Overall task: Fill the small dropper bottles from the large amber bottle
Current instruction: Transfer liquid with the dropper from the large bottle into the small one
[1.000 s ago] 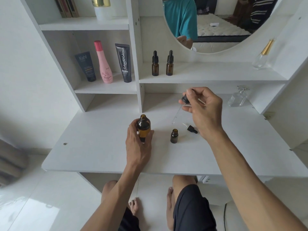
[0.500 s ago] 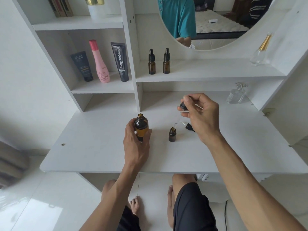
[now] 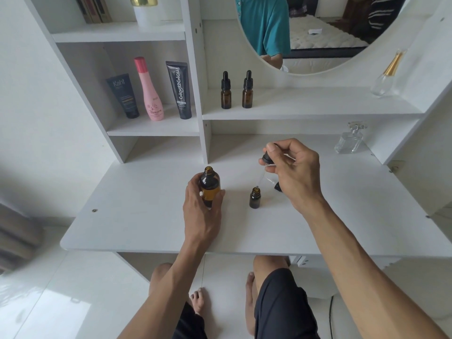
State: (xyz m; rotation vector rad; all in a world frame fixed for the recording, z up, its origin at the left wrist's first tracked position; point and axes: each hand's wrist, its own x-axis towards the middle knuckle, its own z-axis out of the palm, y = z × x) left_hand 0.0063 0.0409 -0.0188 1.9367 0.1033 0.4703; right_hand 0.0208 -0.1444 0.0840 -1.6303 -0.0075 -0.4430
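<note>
Across the white desk (image 3: 146, 216) my two arms reached forward from below, with the shelf unit and its round mirror (image 3: 318, 33) rising behind. On the left shelf stood a dark Kahf tube (image 3: 123, 96), a pink bottle (image 3: 148, 90) and a black Glad2Glow tube (image 3: 179, 90), all upright and close together. On the shelf under the mirror two capped dropper bottles (image 3: 226, 91) stood side by side, and a clear perfume bottle with a gold neck (image 3: 387, 74) stood far to the right. A second clear glass bottle (image 3: 349, 139) sat at the back right of the desk.

My left hand (image 3: 201, 214) was wrapped around the large amber bottle (image 3: 209, 185), which stood upright on the desk with its mouth uncapped. My right hand (image 3: 297, 172) was raised over the desk, fingers curled, pinching the black bulb of a dropper (image 3: 265, 160) between thumb and forefinger. Its glass tube slanted down and to the left, the tip right at the open mouth of the small dropper bottle (image 3: 255, 198); I could not tell whether it touched the rim. That small bottle stood upright on the desk, near the large one, between my hands. Another black dropper cap (image 3: 277, 186) lay on the desk just beyond it, partly hidden by my right hand.
</note>
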